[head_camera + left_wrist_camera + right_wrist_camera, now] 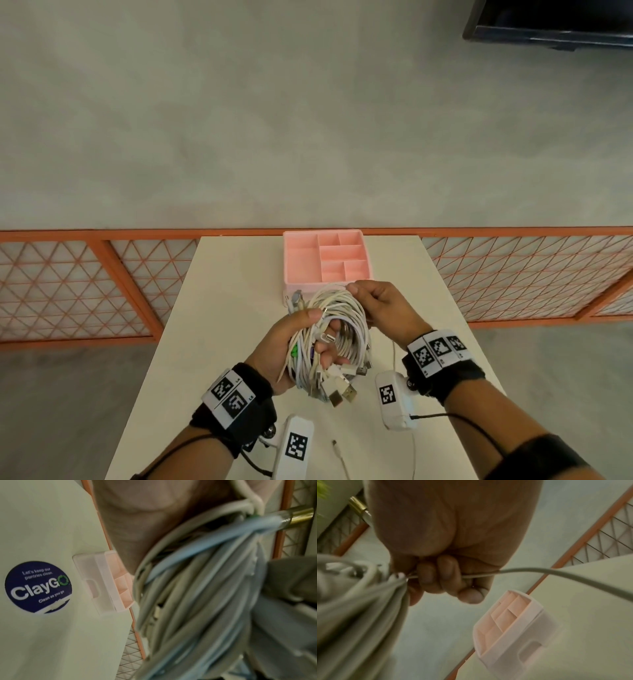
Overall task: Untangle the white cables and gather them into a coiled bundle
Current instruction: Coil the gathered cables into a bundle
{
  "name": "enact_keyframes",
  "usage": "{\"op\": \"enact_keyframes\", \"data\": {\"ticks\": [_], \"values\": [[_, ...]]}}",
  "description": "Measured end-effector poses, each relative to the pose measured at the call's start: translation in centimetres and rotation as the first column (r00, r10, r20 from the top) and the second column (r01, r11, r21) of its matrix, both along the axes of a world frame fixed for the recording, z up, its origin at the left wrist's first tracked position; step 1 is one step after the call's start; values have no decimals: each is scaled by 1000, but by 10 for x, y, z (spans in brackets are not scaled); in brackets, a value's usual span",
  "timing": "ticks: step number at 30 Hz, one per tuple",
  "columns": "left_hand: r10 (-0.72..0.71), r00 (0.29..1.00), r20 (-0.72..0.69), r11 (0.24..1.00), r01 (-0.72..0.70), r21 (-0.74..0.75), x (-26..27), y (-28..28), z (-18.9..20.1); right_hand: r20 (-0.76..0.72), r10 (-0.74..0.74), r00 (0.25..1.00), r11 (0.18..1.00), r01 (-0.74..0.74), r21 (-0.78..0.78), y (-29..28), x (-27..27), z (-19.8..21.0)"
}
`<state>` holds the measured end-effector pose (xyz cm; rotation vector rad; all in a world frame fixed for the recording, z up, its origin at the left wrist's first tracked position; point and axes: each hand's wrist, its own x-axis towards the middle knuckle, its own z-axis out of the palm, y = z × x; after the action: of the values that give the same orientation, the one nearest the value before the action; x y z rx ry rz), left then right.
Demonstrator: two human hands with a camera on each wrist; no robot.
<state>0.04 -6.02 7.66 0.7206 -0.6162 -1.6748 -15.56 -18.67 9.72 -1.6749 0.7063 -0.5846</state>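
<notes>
Head: gripping coiled white cables [337, 337] in curled left hand [291, 346], just in front of pink organizer [301, 257]; right hand [380, 306] pinching the coil's top. Left wrist: cradling cable loops against the palm beside the organizer. Right wrist: fingers [448, 572] clenching around one strand above the organizer.

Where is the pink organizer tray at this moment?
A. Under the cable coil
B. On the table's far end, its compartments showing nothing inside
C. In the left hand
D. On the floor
B: the tray sits on the table beyond both hands, its visible compartments bare.
</notes>
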Motion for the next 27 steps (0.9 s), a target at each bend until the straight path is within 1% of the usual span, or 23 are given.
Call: {"op": "enact_keyframes", "data": {"ticks": [3, 5, 7, 9, 10, 11, 13, 15, 17, 19, 21, 22, 23, 25, 26, 27], "values": [[49, 992, -114, 997, -55, -46, 3, -1, 5, 22, -85, 996, 996, 85, -33, 10, 0, -15], [106, 980, -171, 992, -115, -42, 5, -2, 10, 20, -108, 994, 992, 109, -60, 17, -1, -28], [198, 963, -184, 978, -207, -27, 5, -4, 16, -6, -98, 995, 994, 98, -42, 28, -1, -37], [300, 942, -152, 951, -307, -23, 6, -8, 19, -72, -68, 995, 997, 65, -41, 44, -1, -41], [353, 928, -119, 933, -358, -25, 8, -10, 19, -90, -48, 995, 998, 44, -50, 52, 0, -43], [405, 910, -88, 912, -409, -24, 10, -13, 19, -123, -24, 992, 996, 13, -92, 61, 0, -46], [522, 853, -18, 853, -522, -2, 11, -17, 16, -188, 1, 982, 983, -36, -182, 72, 1, -52], [627, 772, 106, 777, -629, -18, 6, -18, 14, -279, 34, 960, 951, -117, -287, 79, 5, -56], [684, 671, 285, 716, -692, -90, -1, -18, 10, -358, 72, 931, 900, -215, -379, 83, 5, -55], [692, 579, 431, 693, -699, -173, -2, -17, 0, -446, 104, 889, 826, -327, -459, 86, 4, -49], [659, 518, 545, 716, -654, -245, 2, -14, -12, -542, 113, 833, 741, -434, -512, 89, 2, -35], [633, 505, 587, 737, -625, -257, 3, -13, -18, -572, 120, 812, 712, -472, -520, 89, 2, -26], [609, 519, 600, 759, -600, -251, 3, -11, -21, -588, 125, 799, 691, -495, -527, 88, 2, -16], [543, 622, 564, 827, -515, -227, -1, -5, -23, -585, 135, 800, 672, -508, -539, 82, 2, 8], [494, 674, 549, 863, -456, -218, -2, -2, -26, -570, 139, 809, 677, -498, -542, 76, 3, 20], [443, 702, 558, 893, -402, -203, -4, 1, -28, -559, 148, 816, 698, -487, -525, 69, 2, 31]]}}
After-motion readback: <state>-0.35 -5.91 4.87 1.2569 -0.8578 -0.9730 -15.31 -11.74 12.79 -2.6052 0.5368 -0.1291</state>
